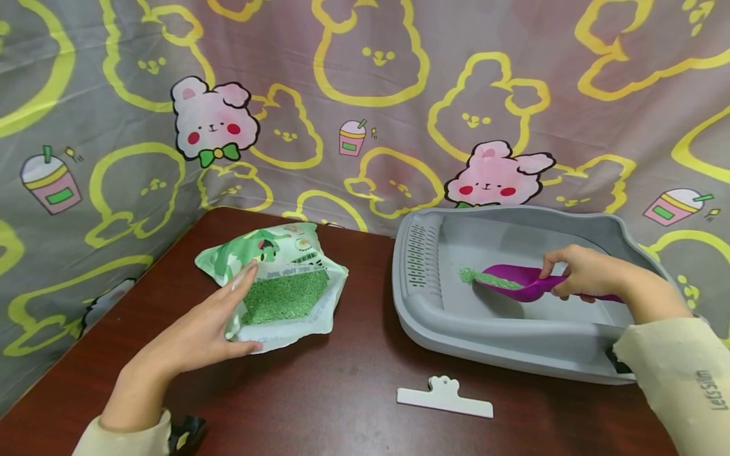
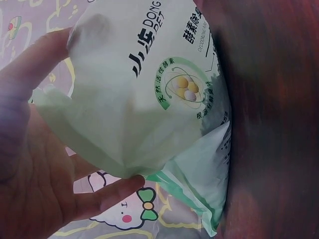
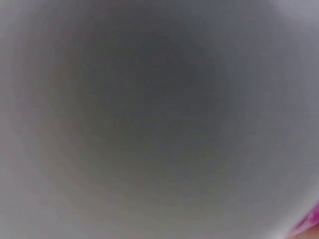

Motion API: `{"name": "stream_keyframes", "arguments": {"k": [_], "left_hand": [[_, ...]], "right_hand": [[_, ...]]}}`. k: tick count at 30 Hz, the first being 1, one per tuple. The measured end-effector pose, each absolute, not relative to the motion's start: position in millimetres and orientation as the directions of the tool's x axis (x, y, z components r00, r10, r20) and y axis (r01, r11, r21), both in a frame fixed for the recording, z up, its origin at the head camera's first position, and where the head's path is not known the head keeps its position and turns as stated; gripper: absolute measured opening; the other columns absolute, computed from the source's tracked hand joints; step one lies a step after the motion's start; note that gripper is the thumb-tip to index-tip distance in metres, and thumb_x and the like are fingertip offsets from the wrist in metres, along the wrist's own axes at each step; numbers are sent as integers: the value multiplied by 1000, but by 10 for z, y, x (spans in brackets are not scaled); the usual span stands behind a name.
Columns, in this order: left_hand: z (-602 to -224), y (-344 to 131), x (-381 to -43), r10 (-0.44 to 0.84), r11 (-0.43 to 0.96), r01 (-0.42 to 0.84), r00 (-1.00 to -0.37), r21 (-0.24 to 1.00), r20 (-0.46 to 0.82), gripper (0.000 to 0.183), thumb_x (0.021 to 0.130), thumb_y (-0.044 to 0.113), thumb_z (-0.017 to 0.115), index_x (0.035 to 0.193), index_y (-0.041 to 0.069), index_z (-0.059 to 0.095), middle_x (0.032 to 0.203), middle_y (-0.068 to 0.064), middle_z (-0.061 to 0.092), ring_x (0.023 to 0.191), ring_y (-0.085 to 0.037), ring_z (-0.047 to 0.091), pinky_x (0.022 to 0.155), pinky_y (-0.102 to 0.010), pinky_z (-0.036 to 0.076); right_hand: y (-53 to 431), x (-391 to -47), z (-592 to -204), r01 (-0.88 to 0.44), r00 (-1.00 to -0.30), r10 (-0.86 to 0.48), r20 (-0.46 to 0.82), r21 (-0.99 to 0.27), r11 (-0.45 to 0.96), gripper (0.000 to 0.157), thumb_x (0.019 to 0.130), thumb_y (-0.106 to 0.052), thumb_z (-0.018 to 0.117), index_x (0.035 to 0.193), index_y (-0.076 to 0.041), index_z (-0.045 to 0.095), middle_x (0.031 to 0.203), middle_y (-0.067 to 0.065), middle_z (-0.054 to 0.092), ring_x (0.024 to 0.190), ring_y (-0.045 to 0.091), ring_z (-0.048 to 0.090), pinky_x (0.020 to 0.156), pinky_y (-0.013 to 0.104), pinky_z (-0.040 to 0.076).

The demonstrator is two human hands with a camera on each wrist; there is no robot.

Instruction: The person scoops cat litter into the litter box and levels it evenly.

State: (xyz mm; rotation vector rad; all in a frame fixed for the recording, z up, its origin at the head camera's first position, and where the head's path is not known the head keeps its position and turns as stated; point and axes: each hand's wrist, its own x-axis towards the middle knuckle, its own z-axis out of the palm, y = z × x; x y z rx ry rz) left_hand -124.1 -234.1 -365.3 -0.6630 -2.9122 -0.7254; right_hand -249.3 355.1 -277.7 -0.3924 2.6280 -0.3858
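Observation:
In the head view, my right hand (image 1: 593, 275) grips the handle of a purple scoop (image 1: 533, 285) over the grey litter box (image 1: 502, 339). The scoop tilts left and carries green litter (image 1: 502, 282); a small pile (image 1: 467, 275) lies at its tip. My left hand (image 1: 196, 332) touches the open mouth of a litter bag (image 1: 274, 247) full of green pellets (image 1: 288, 296), its fingers fairly straight and spread from the thumb. The left wrist view shows the printed side of the bag (image 2: 144, 94) against that hand (image 2: 45, 154). Mostly grey blur fills the right wrist view, with the scoop (image 3: 310, 219) at a corner.
A white clip (image 1: 445, 397) lies on the dark wooden table (image 1: 342, 392), in front of the litter box. Behind the table hangs a patterned curtain (image 1: 393, 171). The box has raised walls and a slotted ledge (image 1: 419, 256) on its left.

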Motion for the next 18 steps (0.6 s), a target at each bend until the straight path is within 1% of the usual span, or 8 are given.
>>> {"name": "stream_keyframes", "arguments": {"k": [3,7,9,11,14,16,18], "left_hand": [[-3652,-2344,-1240,389,797,418,-908,437,157,119,78,46,83,162,16,4,169,-6,9,153,-33,21,107,-2,7],[-3635,-2341,-1233,376,803,393,-917,448,130,117,79,49,81,162,18,4,169,-5,9,153,-33,20,112,-8,14],[-3627,-2339,-1228,368,807,380,-922,452,119,116,80,50,80,162,18,4,169,-7,10,152,-34,21,116,-17,20],[-3620,-2337,-1226,361,811,370,-926,453,110,116,80,50,80,162,18,4,168,-9,12,152,-36,22,118,-29,26],[-3608,-2332,-1226,357,815,364,-928,451,103,117,80,50,80,162,18,4,168,-12,13,151,-38,24,115,-50,33],[-3602,-2329,-1225,357,815,362,-929,453,101,117,79,50,80,162,17,4,167,-12,14,150,-39,24,111,-58,34],[-3597,-2328,-1223,356,814,361,-929,455,99,117,79,50,81,162,17,4,167,-12,14,150,-39,25,110,-60,33]], "right_hand": [[3549,-2492,-2759,-209,-856,-331,-397,-321,924,25,83,-10,74,106,-6,64,69,1,63,47,13,49,46,25,45],[3545,-2490,-2731,-200,-855,-321,-407,-313,928,24,83,-10,74,105,-6,65,69,1,63,48,14,50,46,25,45],[3548,-2485,-2718,-198,-854,-320,-410,-314,929,24,83,-10,75,104,-6,65,69,1,63,49,14,50,46,25,46],[3553,-2478,-2704,-199,-854,-320,-411,-310,930,23,83,-10,75,103,-7,65,69,1,64,49,14,50,47,25,46],[3575,-2459,-2685,-204,-855,-321,-408,-306,930,23,82,-11,76,103,-7,65,69,2,64,49,14,51,47,26,47],[3594,-2443,-2675,-205,-856,-321,-405,-304,930,23,82,-11,76,102,-7,65,70,1,64,50,14,51,48,26,47],[3617,-2424,-2666,-208,-857,-322,-401,-302,930,23,82,-11,76,102,-8,65,70,1,65,50,14,51,48,26,47]]}}
